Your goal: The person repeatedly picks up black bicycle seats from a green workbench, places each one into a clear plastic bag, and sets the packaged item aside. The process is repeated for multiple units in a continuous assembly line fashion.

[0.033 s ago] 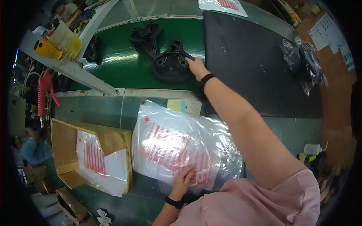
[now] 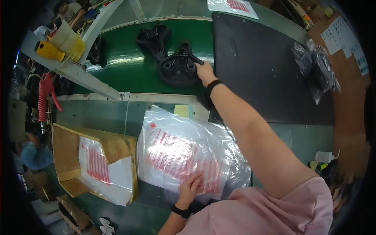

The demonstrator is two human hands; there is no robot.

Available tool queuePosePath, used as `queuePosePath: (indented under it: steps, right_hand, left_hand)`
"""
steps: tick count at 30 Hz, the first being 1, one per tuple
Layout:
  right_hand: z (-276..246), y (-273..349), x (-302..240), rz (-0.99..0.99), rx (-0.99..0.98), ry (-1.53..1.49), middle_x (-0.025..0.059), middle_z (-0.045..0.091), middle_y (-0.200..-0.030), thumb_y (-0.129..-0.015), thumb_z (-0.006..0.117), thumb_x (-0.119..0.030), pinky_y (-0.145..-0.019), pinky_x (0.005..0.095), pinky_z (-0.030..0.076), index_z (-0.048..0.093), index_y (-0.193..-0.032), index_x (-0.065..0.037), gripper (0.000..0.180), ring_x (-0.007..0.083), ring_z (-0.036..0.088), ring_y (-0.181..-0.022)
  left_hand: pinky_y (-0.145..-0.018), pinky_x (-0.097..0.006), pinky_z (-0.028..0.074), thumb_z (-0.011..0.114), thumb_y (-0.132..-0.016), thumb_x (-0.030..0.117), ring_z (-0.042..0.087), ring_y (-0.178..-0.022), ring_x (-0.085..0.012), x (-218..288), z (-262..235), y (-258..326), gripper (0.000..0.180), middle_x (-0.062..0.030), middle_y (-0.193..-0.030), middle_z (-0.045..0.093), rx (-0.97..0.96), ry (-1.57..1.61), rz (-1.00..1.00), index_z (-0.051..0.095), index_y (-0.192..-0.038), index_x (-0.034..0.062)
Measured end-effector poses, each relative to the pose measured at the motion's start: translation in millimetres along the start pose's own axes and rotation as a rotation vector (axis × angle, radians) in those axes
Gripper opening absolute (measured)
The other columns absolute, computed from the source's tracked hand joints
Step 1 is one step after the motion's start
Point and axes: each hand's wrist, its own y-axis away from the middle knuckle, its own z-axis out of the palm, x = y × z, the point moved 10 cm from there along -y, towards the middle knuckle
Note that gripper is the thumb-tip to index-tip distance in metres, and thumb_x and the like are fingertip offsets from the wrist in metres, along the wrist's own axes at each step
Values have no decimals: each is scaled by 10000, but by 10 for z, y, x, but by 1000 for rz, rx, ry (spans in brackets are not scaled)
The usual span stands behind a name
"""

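Note:
My right hand (image 2: 204, 72) reaches far forward and grips the near edge of a black moulded plastic part (image 2: 178, 66) lying on the green conveyor belt (image 2: 129, 66). A second black part (image 2: 153, 37) lies just behind it. My left hand (image 2: 190, 186) rests close to my body, fingers pressed on the near edge of a large clear plastic bag with red print (image 2: 180, 152). The bag lies flat on the grey-green bench (image 2: 98, 113). Both wrists wear dark bands.
An open cardboard box (image 2: 66, 156) holding more printed bags stands left of the bag. A black mat (image 2: 258, 58) covers the belt's right part, with dark crumpled bags (image 2: 317, 66) beyond it. A yellow tool (image 2: 49, 51), a red coiled hose (image 2: 45, 96) and a white squeeze bottle (image 2: 324, 156) are around.

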Motion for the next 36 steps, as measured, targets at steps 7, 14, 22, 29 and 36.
queuePosePath:
  steps: [7,14,22,29,36]
  right_hand:
    - [-269,2012,-292,-252,-180,-138,222,643,-1013,-876,631,-174,-850,374,472,534,-1149,25,351,314,633,-960]
    - [-1217,4190,-498,49,-474,-626,153,444,-1368,-900,620,-155,-1035,356,362,271,-1457,-45,667,233,446,-1254]
    - [-2719,4337,-1392,-207,-613,-293,43,638,-971,-754,773,-142,-798,253,481,557,-1224,-41,527,116,595,-878]
    - [-3636,4592,-1008,41,-584,-240,80,653,-780,-787,719,-166,-398,215,383,584,-1100,-6,376,76,546,-511]
    - [-4254,4947,274,113,-114,-625,153,666,-854,-929,575,-300,-426,216,403,563,-1084,13,350,103,546,-530]
  left_hand:
    - [-1121,-430,242,450,-969,495,296,-1366,-247,872,-101,-436,729,-98,-1518,253,175,692,324,107,-1525,171]
    - [-997,-419,443,465,-943,492,534,-1181,-260,852,138,199,597,-106,-1287,545,243,773,414,452,-1330,38]
    - [-915,-409,510,467,-945,332,600,-1080,-285,648,280,615,466,-130,-1249,582,68,687,114,507,-1286,17]
    - [-952,-305,456,441,-1006,390,547,-1147,-188,1858,1336,486,513,-102,-1284,552,-293,279,396,485,-1314,-17]
    - [-1019,-433,364,547,-936,318,490,-1199,-392,1129,984,236,539,-261,-1270,533,235,-783,810,418,-1367,22]
